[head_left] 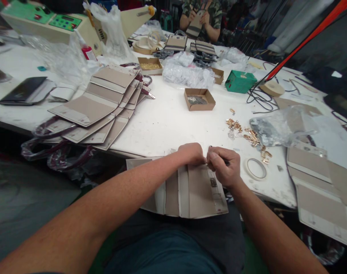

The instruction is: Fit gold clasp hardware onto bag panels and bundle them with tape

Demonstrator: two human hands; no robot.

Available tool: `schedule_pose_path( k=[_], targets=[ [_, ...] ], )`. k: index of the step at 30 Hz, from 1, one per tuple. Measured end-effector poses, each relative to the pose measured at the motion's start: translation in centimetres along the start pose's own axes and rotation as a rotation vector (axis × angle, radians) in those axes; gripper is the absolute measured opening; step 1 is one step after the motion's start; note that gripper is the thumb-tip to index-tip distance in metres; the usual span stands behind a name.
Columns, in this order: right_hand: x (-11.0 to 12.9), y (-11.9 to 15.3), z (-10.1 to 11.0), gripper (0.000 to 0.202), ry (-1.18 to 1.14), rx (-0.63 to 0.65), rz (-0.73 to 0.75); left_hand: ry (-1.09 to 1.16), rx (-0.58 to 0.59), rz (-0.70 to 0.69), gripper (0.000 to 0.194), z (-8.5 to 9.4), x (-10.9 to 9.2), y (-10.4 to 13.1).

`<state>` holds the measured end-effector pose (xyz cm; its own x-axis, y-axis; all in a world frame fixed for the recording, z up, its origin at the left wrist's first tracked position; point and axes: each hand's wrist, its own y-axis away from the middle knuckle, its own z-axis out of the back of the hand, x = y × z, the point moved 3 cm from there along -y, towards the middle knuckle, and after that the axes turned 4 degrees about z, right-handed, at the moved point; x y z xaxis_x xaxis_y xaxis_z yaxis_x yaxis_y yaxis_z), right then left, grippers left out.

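Across our lap, resting up against the edge of the white table (167, 127), lies the beige bag panel (200, 190), unfolded, with its metal fitting (213, 182) on the strip at the right. Both hands meet at the panel's far edge. Our left hand (192, 153) is curled closed there, its fingers bent under; we cannot tell whether they grip the edge or some small piece. Our right hand (225, 165) has thumb and forefinger pressed together around something too small to make out, and a dark slim thing shows within its curled fingers. For work this fine, we'd judge it best to let the left hand brace the edge firmly while the right makes short, controlled moves, keeping its pressure square so nothing skids and marks the face. The panel slopes off the table, so our knees should stay steady beneath it; otherwise it could sag and pull the spot out of line.

Just beyond the right hand sit the tape roll (257, 177) and the loose gold-coloured pieces (233, 125), near enough for a sleeve or elbow to scatter. Farther off stand the small carton (202, 107) and, to the left, the stacked panels (87, 108).
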<state>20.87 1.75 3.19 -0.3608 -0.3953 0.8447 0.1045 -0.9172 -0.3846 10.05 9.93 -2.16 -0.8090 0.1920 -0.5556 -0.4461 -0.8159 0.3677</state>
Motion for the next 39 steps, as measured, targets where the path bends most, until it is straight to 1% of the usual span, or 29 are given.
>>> schedule_pose_path(
  k=[2,4,6,8,10,12,15,16,18,19,20,21,22,23,24,25,26,27,28,30,32,33,35,39],
  targets=[
    [-0.2,-0.1,0.7,0.046,-0.072,-0.091,-0.029,-0.017,0.062,0.019,0.041,0.0,0.0,0.1],
    [-0.1,-0.3,1.2,0.044,-0.192,-0.212,-0.009,-0.028,0.113,0.029,0.041,0.1,0.1,0.2],
    [0.1,-0.5,1.5,0.043,-0.27,-0.299,0.016,-0.029,0.137,0.018,0.038,0.2,0.2,0.2],
    [0.0,-0.5,1.3,0.044,-0.255,-0.304,-0.031,-0.03,0.155,0.0,0.037,0.2,0.2,0.1],
    [-0.3,-0.5,1.0,0.045,-0.214,-0.259,-0.096,-0.031,0.172,-0.011,0.038,0.1,0.4,0.0],
    [-0.4,-0.5,1.2,0.043,-0.239,-0.264,-0.08,-0.027,0.188,-0.01,0.038,0.0,0.5,-0.1],
    [-0.8,-0.5,1.7,0.042,-0.322,-0.334,-0.009,-0.005,0.19,0.001,0.037,0.0,0.5,-0.6],
    [-1.1,-0.4,1.8,0.041,-0.339,-0.352,-0.016,0.0,0.188,0.005,0.038,0.1,0.4,-0.7],
    [-1.8,-0.2,1.6,0.041,-0.36,-0.341,-0.056,-0.015,0.193,0.015,0.038,0.3,0.1,-0.5],
    [-2.2,-0.1,1.6,0.041,-0.364,-0.33,-0.073,-0.036,0.176,0.016,0.037,0.4,-0.1,-0.1],
    [-2.5,0.0,1.5,0.041,-0.369,-0.318,-0.083,-0.061,0.118,0.005,0.036,0.5,-0.2,0.6],
    [-2.7,0.2,1.4,0.042,-0.375,-0.312,-0.083,-0.086,0.017,-0.025,0.033,0.6,-0.5,1.6],
    [-2.8,0.3,1.4,0.042,-0.378,-0.313,-0.079,-0.11,-0.112,-0.076,0.032,0.5,-0.7,3.1],
    [-2.9,0.4,1.5,0.043,-0.386,-0.319,-0.075,-0.131,-0.273,-0.153,0.035,0.2,-0.8,4.9],
    [-2.9,0.5,1.5,0.043,-0.401,-0.328,-0.073,-0.151,-0.39,-0.252,0.04,-0.4,-1.0,6.9],
    [-3.0,0.5,1.5,0.044,-0.419,-0.332,-0.075,-0.171,-0.426,-0.366,0.047,-1.6,-1.0,9.0],
    [-3.0,0.5,1.6,0.044,-0.434,-0.333,-0.079,-0.199,-0.422,-0.463,0.057,-3.0,-1.0,11.0],
    [-2.9,0.4,1.6,0.044,-0.444,-0.333,-0.085,-0.239,-0.383,-0.529,0.07,-4.5,-0.9,12.7],
    [-2.9,0.4,1.6,0.044,-0.45,-0.334,-0.089,-0.279,-0.344,-0.563,0.083,-6.0,-0.7,14.0],
    [-2.9,0.2,1.6,0.044,-0.454,-0.339,-0.094,-0.364,-0.265,-0.549,0.093,-8.5,-0.3,15.3],
    [-2.9,0.2,1.8,0.045,-0.463,-0.353,-0.098,-0.426,-0.212,-0.504,0.094,-9.8,-0.1,15.2],
    [-2.9,0.3,1.9,0.045,-0.475,-0.361,-0.101,-0.444,-0.194,-0.489,0.094,-10.0,-0.1,14.9],
    [-2.8,0.9,2.3,0.044,-0.516,-0.377,-0.104,-0.459,-0.167,-0.481,0.096,-9.7,-0.1,14.3],
    [-2.4,3.0,3.2,0.04,-0.611,-0.43,-0.081,-0.473,-0.125,-0.492,0.095,-8.0,0.0,13.8]
  ],
)
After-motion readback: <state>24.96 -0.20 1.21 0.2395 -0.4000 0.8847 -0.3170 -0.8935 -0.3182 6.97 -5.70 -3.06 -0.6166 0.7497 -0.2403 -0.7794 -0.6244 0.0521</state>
